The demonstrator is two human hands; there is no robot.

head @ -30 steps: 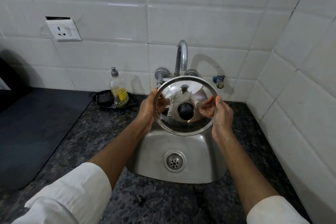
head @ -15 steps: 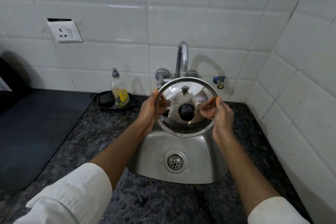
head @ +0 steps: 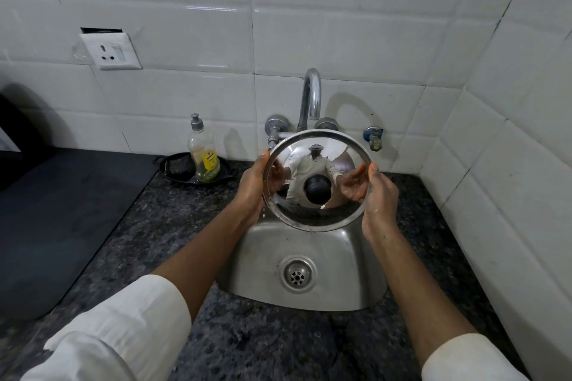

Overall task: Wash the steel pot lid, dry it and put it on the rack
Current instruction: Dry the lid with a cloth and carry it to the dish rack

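The steel pot lid is round and mirror-bright, with a black knob in its middle. It is held tilted toward me above the back of the small steel sink, just below the tap spout. My left hand grips its left rim and my right hand grips its right rim. Both hands look wet. No water is running from the tap. No rack is in view.
A dish soap bottle stands in a black dish left of the sink. The dark speckled counter surrounds the sink, with a black mat to the left. White tiled walls close in behind and to the right.
The lid and both hands have stayed almost still, the lid tipping only slightly between my hands.
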